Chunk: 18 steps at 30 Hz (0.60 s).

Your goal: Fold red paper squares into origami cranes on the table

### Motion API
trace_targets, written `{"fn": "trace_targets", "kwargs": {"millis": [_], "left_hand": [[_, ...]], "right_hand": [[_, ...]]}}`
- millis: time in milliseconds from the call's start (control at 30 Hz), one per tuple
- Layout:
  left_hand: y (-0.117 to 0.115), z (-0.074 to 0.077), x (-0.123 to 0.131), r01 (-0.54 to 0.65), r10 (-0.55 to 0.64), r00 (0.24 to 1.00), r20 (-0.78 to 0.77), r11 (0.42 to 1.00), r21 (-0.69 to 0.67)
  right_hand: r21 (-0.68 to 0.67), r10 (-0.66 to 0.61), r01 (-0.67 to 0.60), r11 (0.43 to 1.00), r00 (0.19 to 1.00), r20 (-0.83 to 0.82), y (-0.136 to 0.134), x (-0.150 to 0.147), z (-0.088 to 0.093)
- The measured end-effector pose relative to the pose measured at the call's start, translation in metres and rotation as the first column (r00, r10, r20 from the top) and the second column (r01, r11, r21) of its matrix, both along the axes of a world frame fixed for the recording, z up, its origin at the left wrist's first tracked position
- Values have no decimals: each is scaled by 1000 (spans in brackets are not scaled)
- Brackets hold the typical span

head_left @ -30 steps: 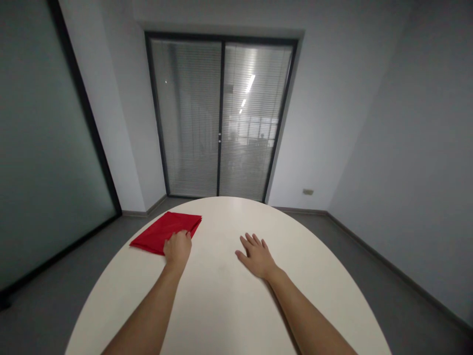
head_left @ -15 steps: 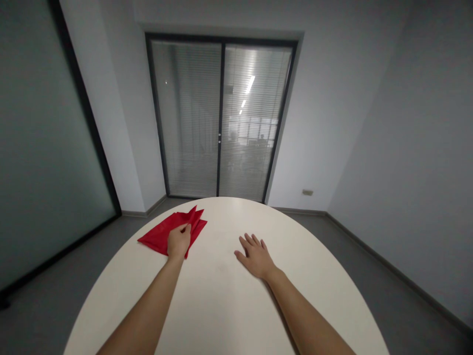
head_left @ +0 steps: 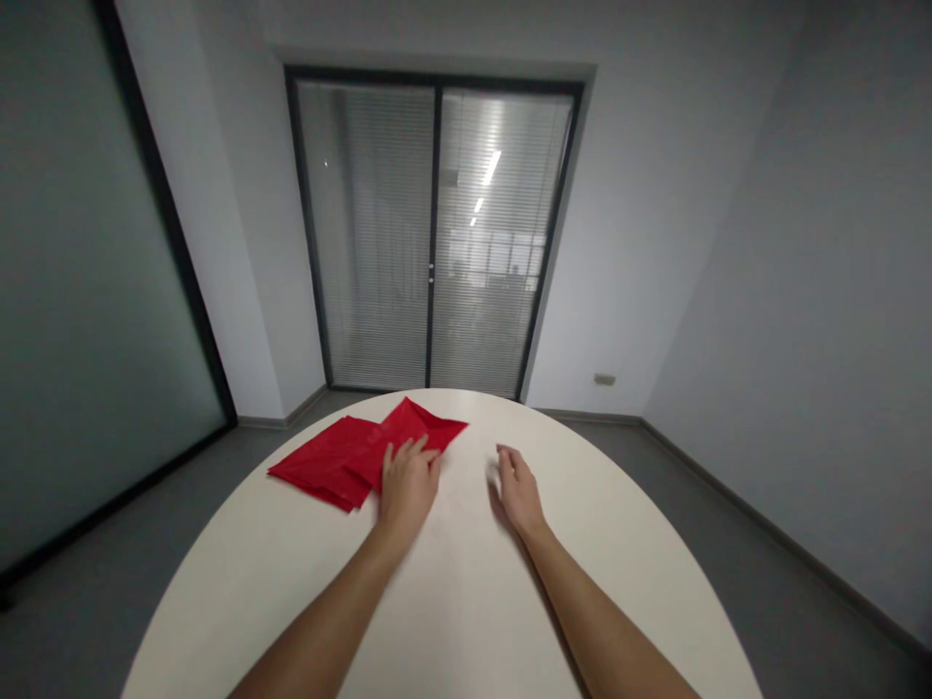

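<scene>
Thin red cloth or sheet material, of a kind I cannot make out, lies on the round white table (head_left: 466, 592). A creased stack (head_left: 320, 466) is at the left, and one pointed red sheet (head_left: 408, 422) partly overlaps its right side. My left hand (head_left: 409, 483) rests on that sheet's near edge, fingers apart and stretched over it. To the right, clear of the red material, my right hand (head_left: 519, 490) is raised a little above the table. Its fingers are curled in, slightly blurred, and nothing shows in them.
A dark-framed glass partition with blinds (head_left: 429, 233) stands behind the table. Frosted glass (head_left: 94, 320) is at the left. The grey wall at the right has a small socket plate (head_left: 604, 380) low down.
My left hand has moved right, bringing the top red sheet partly off the stack and spreading it. Its pinch has opened. My right hand has lifted and turned, its spread fingers now curled.
</scene>
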<state>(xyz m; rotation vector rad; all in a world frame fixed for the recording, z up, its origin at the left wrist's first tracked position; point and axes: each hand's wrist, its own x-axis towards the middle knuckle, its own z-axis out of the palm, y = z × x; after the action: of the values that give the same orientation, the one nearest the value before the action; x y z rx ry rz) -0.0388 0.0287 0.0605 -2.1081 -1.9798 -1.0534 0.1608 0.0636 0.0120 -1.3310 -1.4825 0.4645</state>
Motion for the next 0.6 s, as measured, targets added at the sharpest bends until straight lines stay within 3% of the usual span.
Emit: {"fn": "trace_targets", "kwargs": {"millis": [67,133,200,300,400,467,533,600], "left_hand": [[-15,-12,25,117,-126,990,-58,983,-145],[-28,-24,45,226,-242,970,-23,931,-285],[-37,-30,58,289,-293,955,39,895,-339],[-39,-27,61,379,-355,926,131,864,-331],[-28,-21,47,371,-348,929,130,885,-282],[-19,-24,33,309,-314,949,14,924,-225],[-12,-33,20,243,-272,958,-86,935,-258],[-9,-44,13,194,-248,962,-113,915,-352]], "right_hand": [[111,-141,160,981,976,-165,0,7,9],[166,-173,203,965,968,-181,-3,11,16],[144,-107,126,982,985,-135,-8,11,18],[63,18,-17,998,1000,-24,-14,2,14],[0,119,-122,993,969,218,-18,-9,7],[-97,217,-194,976,874,436,-21,-13,4],[-206,266,-177,962,763,589,-25,-15,3],[-272,242,-72,960,706,665,-29,-16,6]]}}
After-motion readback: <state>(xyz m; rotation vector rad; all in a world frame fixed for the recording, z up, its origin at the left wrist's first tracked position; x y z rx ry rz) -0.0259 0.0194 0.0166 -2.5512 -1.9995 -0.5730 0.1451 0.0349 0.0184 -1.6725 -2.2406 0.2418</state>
